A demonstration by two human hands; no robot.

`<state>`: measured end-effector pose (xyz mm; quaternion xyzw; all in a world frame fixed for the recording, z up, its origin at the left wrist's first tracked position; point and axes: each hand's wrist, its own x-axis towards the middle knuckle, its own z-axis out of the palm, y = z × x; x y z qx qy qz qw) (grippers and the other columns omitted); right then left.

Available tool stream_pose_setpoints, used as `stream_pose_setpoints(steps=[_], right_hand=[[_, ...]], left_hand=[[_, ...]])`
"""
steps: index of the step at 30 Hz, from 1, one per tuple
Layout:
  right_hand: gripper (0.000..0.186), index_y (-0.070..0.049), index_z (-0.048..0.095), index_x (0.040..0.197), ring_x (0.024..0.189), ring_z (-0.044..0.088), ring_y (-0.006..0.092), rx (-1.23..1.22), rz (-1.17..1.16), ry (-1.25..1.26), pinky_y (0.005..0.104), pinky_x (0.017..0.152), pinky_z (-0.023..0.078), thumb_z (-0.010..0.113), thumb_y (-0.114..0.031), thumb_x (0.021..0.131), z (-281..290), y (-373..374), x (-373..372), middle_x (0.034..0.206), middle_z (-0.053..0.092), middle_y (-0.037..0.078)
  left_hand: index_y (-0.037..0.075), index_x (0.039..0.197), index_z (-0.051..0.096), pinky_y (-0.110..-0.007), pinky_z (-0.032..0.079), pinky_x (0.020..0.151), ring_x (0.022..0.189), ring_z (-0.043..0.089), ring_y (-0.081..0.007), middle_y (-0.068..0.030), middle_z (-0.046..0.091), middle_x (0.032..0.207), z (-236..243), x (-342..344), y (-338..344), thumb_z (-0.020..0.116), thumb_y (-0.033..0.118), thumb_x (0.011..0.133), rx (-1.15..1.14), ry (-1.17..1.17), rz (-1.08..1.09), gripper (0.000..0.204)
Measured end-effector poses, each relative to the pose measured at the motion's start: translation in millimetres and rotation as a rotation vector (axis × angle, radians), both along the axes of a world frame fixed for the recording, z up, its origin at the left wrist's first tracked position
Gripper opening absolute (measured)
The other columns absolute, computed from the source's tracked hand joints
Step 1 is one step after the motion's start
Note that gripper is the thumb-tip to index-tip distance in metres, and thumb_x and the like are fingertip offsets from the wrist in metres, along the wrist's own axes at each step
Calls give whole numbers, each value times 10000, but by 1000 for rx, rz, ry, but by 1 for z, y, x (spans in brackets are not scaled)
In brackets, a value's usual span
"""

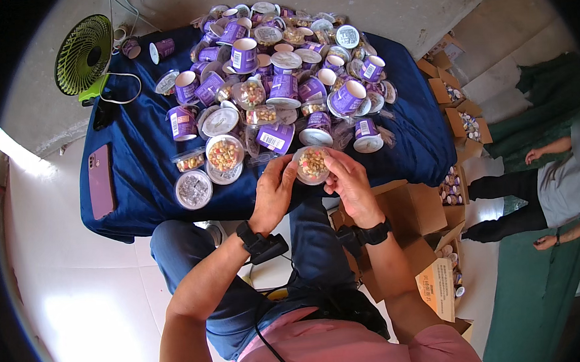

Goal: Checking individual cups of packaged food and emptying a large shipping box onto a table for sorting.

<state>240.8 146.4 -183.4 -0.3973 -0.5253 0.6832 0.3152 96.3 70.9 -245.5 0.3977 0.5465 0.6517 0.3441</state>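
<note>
Between my two hands, over the table's near edge, is a round clear plastic cup (311,165) of mixed cereal bits in yellow, brown and pink. My left hand (276,190) grips its left side, and my right hand (351,185) has thumb and fingers closed on its right side. Just beyond lies a heap of purple paper cups (276,138), white round lids and clear tubs. To the left of my hands stand another clear cup of cereal (225,153) and a round tub with silvery-white contents (193,189).
A dark blue cloth (137,183) covers the table. At its left lie a pinkish phone (101,181) and a green fan (84,55). Open cardboard boxes (411,210) stand to the right, some holding cups. Further right is another person (562,184) in a grey shirt.
</note>
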Motion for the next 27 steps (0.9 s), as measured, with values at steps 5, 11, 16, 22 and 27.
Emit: stream_pose_setpoints(steps=[5, 11, 16, 22, 27], right_hand=[[420, -39, 564, 1229, 651, 507, 44, 37, 18, 16, 200, 525, 446, 640, -267, 884, -5, 0, -1, 843, 579, -9], [451, -32, 542, 1254, 748, 557, 77, 88, 48, 6, 238, 585, 523, 626, -282, 888, -10, 0, -1, 1012, 606, 44], [455, -18, 529, 1261, 897, 622, 144, 78, 66, 44, 293, 671, 570, 611, -280, 898, -9, -1, -3, 1112, 603, 86], [425, -12, 529, 1258, 944, 627, 180, 101, 61, 90, 307, 708, 566, 576, -270, 924, -15, 0, -3, 1143, 592, 105], [478, -41, 445, 1347, 984, 576, 146, 109, 106, 151, 272, 804, 520, 582, -223, 928, -18, -5, 5, 1221, 513, 93]], left_hand=[[-39, 1156, 546, -295, 441, 838, 933, 567, -187, -137, 615, 1015, 4, -5, 1, 471, 232, 973, -28, 4, -45, 335], [-35, 1190, 525, -261, 425, 866, 966, 539, -142, -98, 604, 1048, 2, -3, 1, 447, 189, 981, -27, -15, -73, 316], [-26, 1244, 503, -264, 415, 900, 1011, 534, -152, -111, 593, 1112, -4, -5, 5, 442, 165, 976, -23, 29, -91, 335], [-2, 1258, 509, -347, 416, 914, 1040, 560, -291, -194, 587, 1114, -1, -2, 8, 457, 123, 934, 96, 21, -41, 352], [20, 1351, 438, -266, 369, 986, 1143, 494, -171, -113, 525, 1270, -10, -6, 8, 415, 147, 987, 31, 81, -83, 386]])
